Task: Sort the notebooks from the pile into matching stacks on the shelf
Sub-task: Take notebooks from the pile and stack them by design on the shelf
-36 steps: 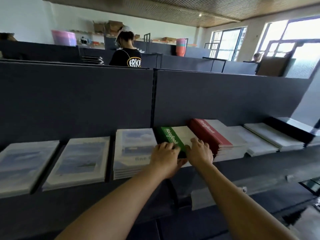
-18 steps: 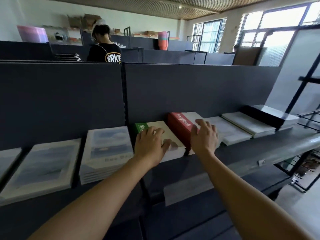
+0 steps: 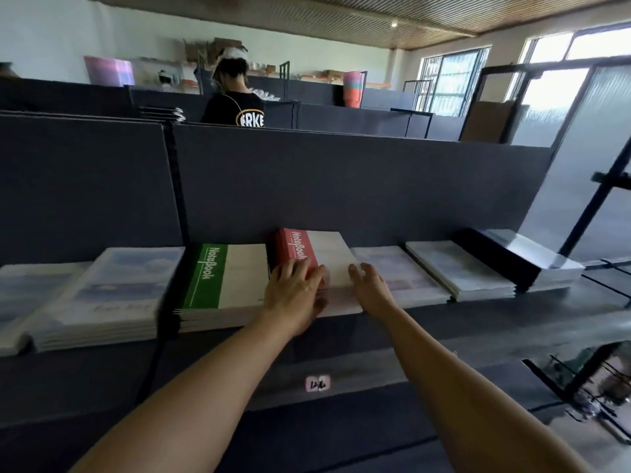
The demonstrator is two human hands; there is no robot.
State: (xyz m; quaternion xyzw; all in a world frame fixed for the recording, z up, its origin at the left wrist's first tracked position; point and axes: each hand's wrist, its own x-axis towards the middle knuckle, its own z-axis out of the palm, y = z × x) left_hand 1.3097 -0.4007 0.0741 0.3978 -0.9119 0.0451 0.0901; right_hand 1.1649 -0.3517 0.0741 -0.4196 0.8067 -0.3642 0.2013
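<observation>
Both hands have shifted off the green notebook stack (image 3: 225, 278) and onto the red notebook stack (image 3: 317, 257), its neighbour at 3 o'clock. A second ago they were together at the near edge of the green stack; now that stack lies uncovered and untouched on the shelf (image 3: 478, 322).

Left hand (image 3: 295, 295): palm down on the near left corner of the red stack, over the red spine band, fingers spread and nearly straight. Grip open, pressing rather than holding; thumb sits at the stack's front edge.

Right hand (image 3: 370, 286): at the near right edge of the same stack, fingers extended and loosely fanned. Grip open, nothing held. Contact with the stack's side looks likely, but blur prevents certainty.

Red stack stands higher than the green one and touches the pale stack (image 3: 403, 278) at its 3 o'clock.

Judgement: green stack is finished with; the current step is squaring up the red stack between the two hands. No loose notebook is in either hand, so the next item has to come from the pile, which is not in view.

Background: another person (image 3: 235, 97) stands beyond the partition (image 3: 341, 186) at 12 o'clock.
</observation>
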